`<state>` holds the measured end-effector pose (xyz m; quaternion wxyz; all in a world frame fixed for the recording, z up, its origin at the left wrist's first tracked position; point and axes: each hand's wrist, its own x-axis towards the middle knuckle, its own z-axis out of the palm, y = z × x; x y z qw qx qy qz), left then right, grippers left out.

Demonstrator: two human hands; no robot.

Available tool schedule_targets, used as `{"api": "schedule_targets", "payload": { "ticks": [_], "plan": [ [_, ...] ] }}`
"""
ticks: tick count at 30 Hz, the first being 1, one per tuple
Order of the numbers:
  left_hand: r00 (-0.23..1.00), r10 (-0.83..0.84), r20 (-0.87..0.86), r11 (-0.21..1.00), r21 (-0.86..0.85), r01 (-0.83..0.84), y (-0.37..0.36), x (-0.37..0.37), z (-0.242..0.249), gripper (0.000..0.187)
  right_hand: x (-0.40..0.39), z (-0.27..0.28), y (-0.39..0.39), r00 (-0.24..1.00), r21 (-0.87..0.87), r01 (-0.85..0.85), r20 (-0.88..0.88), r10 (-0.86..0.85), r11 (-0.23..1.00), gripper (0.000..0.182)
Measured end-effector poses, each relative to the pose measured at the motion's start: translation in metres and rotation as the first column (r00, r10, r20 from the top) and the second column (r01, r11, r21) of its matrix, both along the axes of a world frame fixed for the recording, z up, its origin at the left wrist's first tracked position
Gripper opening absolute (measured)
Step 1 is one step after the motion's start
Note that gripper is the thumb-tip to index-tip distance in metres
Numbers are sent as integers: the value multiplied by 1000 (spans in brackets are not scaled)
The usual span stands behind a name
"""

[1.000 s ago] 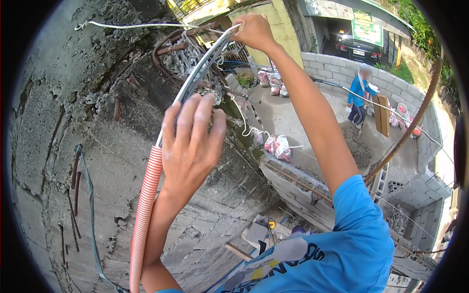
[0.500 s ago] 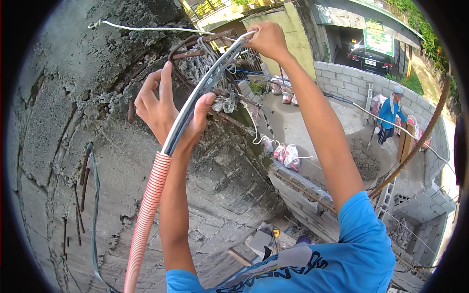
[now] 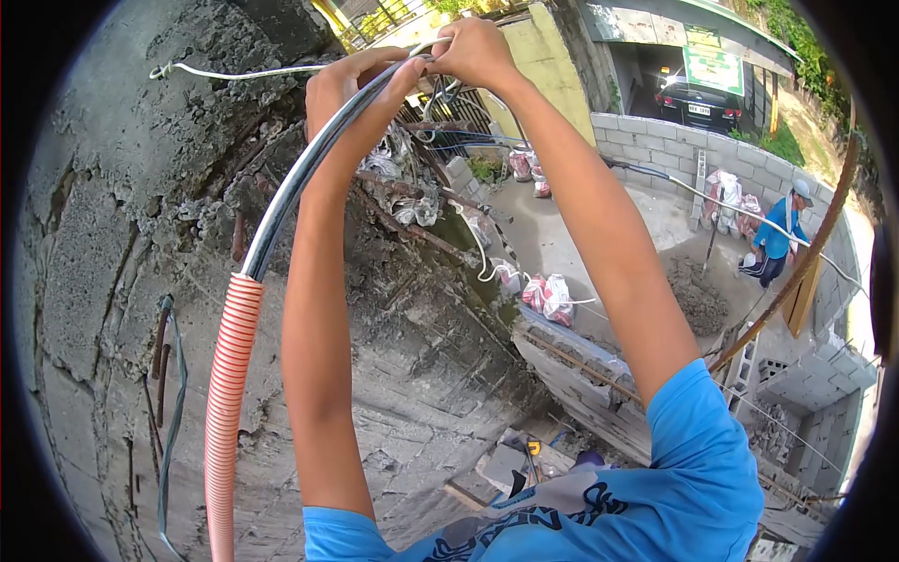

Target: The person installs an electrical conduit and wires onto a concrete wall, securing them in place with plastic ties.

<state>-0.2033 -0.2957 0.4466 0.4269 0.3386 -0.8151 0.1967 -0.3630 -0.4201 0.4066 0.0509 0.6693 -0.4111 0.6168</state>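
A bundle of black, grey and white electrical wires (image 3: 288,192) arcs upward out of an orange corrugated conduit (image 3: 231,365). My left hand (image 3: 354,103) is closed around the bundle high up, its thumb lying along the wires. Just to the right, my right hand (image 3: 476,58) pinches the bundle near its upper bend, fingertips close to the left thumb. A white wire (image 3: 239,75) with a twisted, looped end sticks out to the left behind my left hand. Where the wires continue beyond my right hand is partly hidden.
Rough broken concrete (image 3: 122,215) with rusty rebar (image 3: 435,229) rises beside my arms. Below right, a person in blue (image 3: 775,234) bends near a sand pile (image 3: 698,298) and filled sacks (image 3: 548,298). A block wall (image 3: 646,140) and a parked car (image 3: 698,101) lie beyond.
My left hand has gone from spread fingers beside the wires to gripping them, moving up toward my right hand. Wires and conduit shifted left. The person in blue has moved right and bent down.
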Motion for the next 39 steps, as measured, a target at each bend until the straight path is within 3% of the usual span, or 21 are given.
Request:
{"api": "schedule_targets", "payload": {
  "ticks": [2, 4, 6, 8, 9, 11, 14, 15, 17, 18, 20, 22, 24, 27, 28, 29, 32, 37, 39],
  "plan": [
    [1000, 6, 8, 999, 36, -6, -7, 5, 9, 39, 5, 6, -1, 999, 61, -48, 11, 47, 997, 23],
    [995, 29, 94, 996, 80, -37, -11, 12, 15, 37, 10, 6, -6, 999, -20, -25, -39, 25, 999, 19],
    [996, -61, 70, 987, 155, 49, -26, 17, 12, 36, 18, 1, -11, 998, -56, -62, 3, 63, 996, 17],
    [994, -41, 97, 983, 184, 23, -23, 13, 12, 37, 16, -5, -1, 999, -204, 38, 5, -38, 978, 37],
    [996, -71, 61, 982, 178, 60, -30, 16, 11, 36, 9, -9, 0, 999, -254, -51, -16, 49, 966, 57],
    [993, -101, 55, 980, 178, 90, -39, 11, 11, 36, -5, -18, 20, 994, -259, 92, 72, -76, 962, 69],
    [984, -134, 121, 976, 185, 110, -50, 13, 14, 40, -36, -42, 97, 945, -370, 149, 326, -22, 917, 43],
    [994, -69, 85, 958, 284, 42, -57, 18, 16, 41, -44, -52, 130, 916, -452, 179, 401, 20, 874, 30],
    [979, -114, 166, 953, 296, 60, -65, 24, 22, 44, -61, -82, 196, 894, -681, 275, 440, 79, 679, 23],
    [969, -155, 192, 955, 280, 98, -66, 26, 22, 45, -73, -98, 226, 894, -725, 346, 447, 25, 595, 21],
    [959, -153, 238, 958, 274, 85, -76, 34, 24, 45, -119, -154, 272, 893, -743, 450, 380, -242, 494, 32],
    [965, -170, 201, 942, 320, 99, -79, 33, 23, 47, -144, -185, 297, 798, -604, 601, 409, -443, 524, 40],
    [949, -159, 273, 945, 319, 67, -81, 35, 27, 49, -166, -202, 306, 654, -382, 755, 392, -647, 532, 48],
    [930, -150, 336, 937, 349, 25, -95, 45, 30, 51, -170, -220, 307, 789, -126, 580, 330, -517, 805, 41],
    [931, -160, 328, 928, 372, 28, -110, 54, 32, 53, -170, -230, 302, 826, -67, 482, 366, -428, 874, 38],
    [943, -134, 304, 929, 369, 13, -80, 33, 30, 46, -169, -238, 301, 848, -9, 369, 412, -333, 929, 37],
    [959, -104, 265, 934, 357, 3, -38, 13, 25, 40, -165, -235, 320, 851, 338, 242, 376, -366, 910, 33],
    [939, -206, 274, 940, 323, 112, -51, 30, 29, 40, -163, -241, 314, 812, 204, 224, 502, -298, 953, 48],
    [931, -222, 290, 939, 320, 124, -56, 38, 33, 40, -158, -240, 313, 783, 201, 224, 545, -299, 954, 46]
  ]
}}
